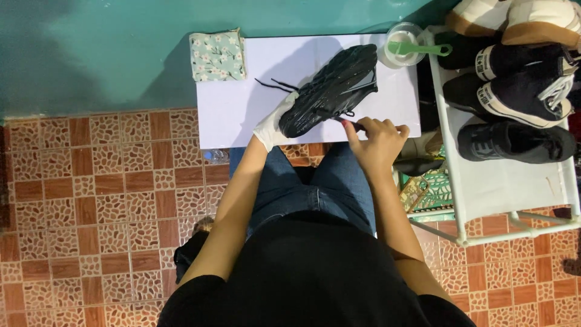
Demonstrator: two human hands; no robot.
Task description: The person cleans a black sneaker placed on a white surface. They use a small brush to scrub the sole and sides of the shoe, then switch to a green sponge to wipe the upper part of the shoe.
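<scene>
A black sneaker (331, 88) lies sole-up and tilted on a white board (242, 103) across my lap. My left hand (273, 126), in a white glove, grips the shoe's near end from the left. My right hand (376, 140), bare, sits at the board's front edge just right of the shoe's heel, its fingers curled around a small dark item with a reddish tip that I cannot identify. Black laces (273, 85) trail onto the board to the left of the shoe.
A floral cloth (218, 56) lies on the board's far left corner. A clear round tub (403, 46) with a green scoop (420, 48) stands at the far right corner. A white rack (502, 181) on my right holds several dark shoes. Tiled floor lies left.
</scene>
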